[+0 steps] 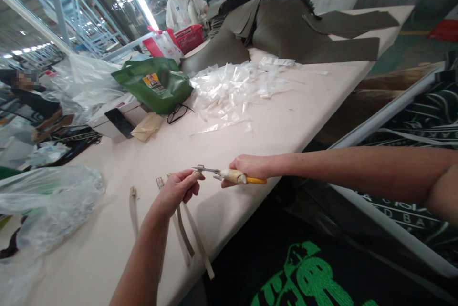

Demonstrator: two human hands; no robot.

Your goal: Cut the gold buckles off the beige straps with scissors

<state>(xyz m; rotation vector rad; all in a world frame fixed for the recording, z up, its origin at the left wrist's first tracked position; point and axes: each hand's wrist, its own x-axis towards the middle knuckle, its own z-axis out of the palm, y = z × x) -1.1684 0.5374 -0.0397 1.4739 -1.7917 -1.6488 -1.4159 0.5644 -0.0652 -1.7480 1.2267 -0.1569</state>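
Observation:
My left hand (178,191) is closed on a bunch of beige straps (189,239) with small metal buckles; the straps hang down over the table's near edge. My right hand (246,168) grips small thread snips (229,175) with taped, yellow-tipped handles. The blades point left and meet a metal buckle (199,168) at the fingertips of my left hand. One more beige strap (134,208) lies flat on the cream table (279,120) to the left.
A pile of clear plastic bags (232,89), a green bag (155,82), eyeglasses (178,113) and a white box (118,117) sit further back. Olive fabric pieces (286,29) cover the far end. A crumpled plastic bag (46,201) lies at left. Two other people sit beyond.

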